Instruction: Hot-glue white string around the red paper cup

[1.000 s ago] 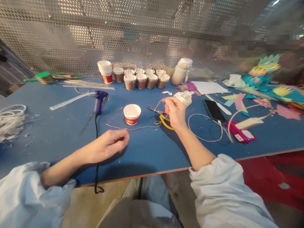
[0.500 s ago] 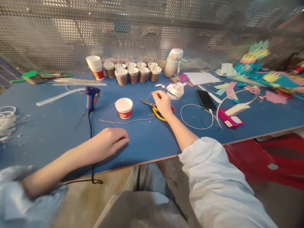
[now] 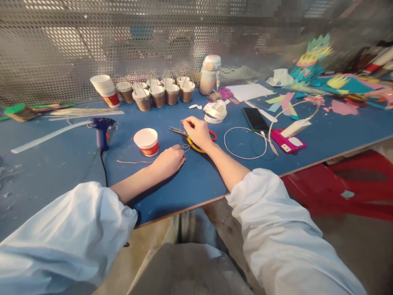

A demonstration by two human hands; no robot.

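Observation:
My right hand pinches a thin string, a short bit of which shows at the fingertips. Under that hand lie scissors with yellow and red handles, their blades pointing left. My left hand rests low over the table, fingers curled and knuckles up. The string runs beneath it and comes out as a small loop by its fingers; their tips are hidden, so whether they grip it is unclear. Just left of this hand stands a white paper cup with a red band.
A blue glue gun stands to the left. Behind are stacked cups, several brown-wrapped cups with handles and a bottle. White ribbon, a phone, a cable and a pink power strip lie rightward.
My left hand has moved right and forward, from the table's front to the string beside my right hand. The right hand keeps its pinch by the scissors. The whole view has shifted slightly.

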